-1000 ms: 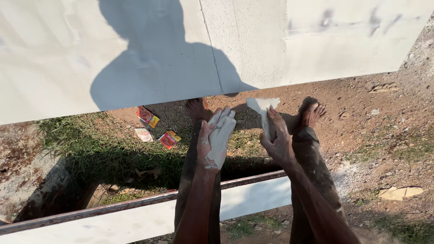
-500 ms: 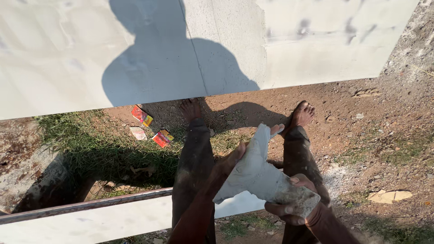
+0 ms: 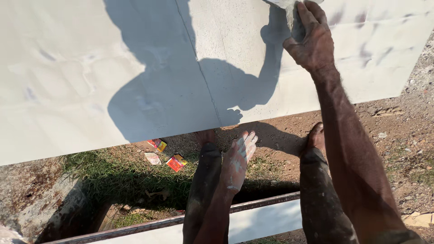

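Note:
My right hand [image 3: 311, 37] is raised to the white plastered wall [image 3: 90, 77] at the top right, gripping a pale trowel or plaster tool [image 3: 289, 9] that presses against the surface; only part of the tool shows at the frame's edge. My left hand [image 3: 239, 160] hangs low in the centre, fingers spread, smeared with white plaster, holding nothing. My shadow falls across the wall. My two bare feet [image 3: 205, 135] stand below the wall on a dark plank.
A rusty metal rail [image 3: 158, 223] runs across the bottom. Grass and small red and yellow wrappers [image 3: 176, 161] lie on the ground below. Reddish dirt with stones [image 3: 398, 135] spreads to the right. A vertical joint line [image 3: 199, 72] crosses the wall.
My right hand has lifted the tool from near my legs up to the wall. My left hand let go of it and dropped, open.

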The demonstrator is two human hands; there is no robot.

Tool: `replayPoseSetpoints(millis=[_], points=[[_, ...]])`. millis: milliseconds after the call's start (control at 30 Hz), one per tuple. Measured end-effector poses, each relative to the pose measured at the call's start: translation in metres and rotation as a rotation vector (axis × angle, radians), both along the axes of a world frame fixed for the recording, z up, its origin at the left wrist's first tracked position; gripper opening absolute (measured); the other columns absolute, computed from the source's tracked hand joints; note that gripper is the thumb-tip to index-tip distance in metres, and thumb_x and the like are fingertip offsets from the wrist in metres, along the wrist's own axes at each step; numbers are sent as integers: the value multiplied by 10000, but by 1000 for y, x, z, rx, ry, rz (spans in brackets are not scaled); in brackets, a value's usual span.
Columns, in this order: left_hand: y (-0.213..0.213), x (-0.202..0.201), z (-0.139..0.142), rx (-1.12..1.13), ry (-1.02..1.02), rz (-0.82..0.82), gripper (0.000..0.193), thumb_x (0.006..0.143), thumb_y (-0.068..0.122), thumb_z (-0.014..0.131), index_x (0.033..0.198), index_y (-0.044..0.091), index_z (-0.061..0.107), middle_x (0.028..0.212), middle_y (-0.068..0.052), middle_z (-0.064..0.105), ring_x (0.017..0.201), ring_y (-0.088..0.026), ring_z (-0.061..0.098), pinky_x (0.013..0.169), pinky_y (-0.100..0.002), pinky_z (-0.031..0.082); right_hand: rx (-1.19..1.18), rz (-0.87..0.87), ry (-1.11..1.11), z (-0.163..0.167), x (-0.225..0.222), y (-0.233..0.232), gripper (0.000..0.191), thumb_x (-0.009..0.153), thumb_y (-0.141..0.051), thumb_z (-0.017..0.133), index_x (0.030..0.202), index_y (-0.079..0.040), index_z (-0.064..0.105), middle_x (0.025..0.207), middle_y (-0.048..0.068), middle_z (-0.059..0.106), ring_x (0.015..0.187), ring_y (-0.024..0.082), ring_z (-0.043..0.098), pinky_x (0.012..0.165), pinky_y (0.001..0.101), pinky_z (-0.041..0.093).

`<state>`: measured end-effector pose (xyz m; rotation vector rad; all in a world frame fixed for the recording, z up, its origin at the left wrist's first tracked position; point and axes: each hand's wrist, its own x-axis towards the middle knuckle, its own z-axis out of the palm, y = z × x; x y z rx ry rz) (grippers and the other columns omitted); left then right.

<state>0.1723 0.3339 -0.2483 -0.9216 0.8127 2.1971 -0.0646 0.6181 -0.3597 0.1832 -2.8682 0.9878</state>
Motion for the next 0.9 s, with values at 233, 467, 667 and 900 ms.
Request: replayPoseSetpoints(millis=[233,467,667,900], points=[[-5,-18,11,27,-52,64,877,1003,525,580,1585,-64,291,1691,-301,206,1592,-393,188,1298,-495,147,71,-43,-279,-48,-37,2,535,957,-196,813,1408,-33,577,1125,169,661,998,302,702,797,448,631],[-7,-23,13,46,-56,57,878,1011,522,576,1588,-66,275,1696,-305,188,1595,-390,177,1298,-472,141,-14,18,-309,-27,-50,-9,444,1022,-234,785,1360,-37,575,960,181,684,805,278,711,704,409,637],[-11,-22,15,56,-72,66,866,1015,511,571,1588,-61,264,1701,-286,177,1595,-376,165,1304,-478,139,-16,-10,-532,-12,-40,-6,547,1031,-294,782,1464,-52,552,1116,217,697,911,313,735,784,427,652],[-11,-19,18,54,-73,17,981,966,572,603,1616,-43,198,1706,-258,164,1610,-343,121,1305,-445,104,30,-4,-520,-4,71,-8,883,916,-254,806,1664,-75,373,1692,183,272,1508,422,434,1090,462,560]])
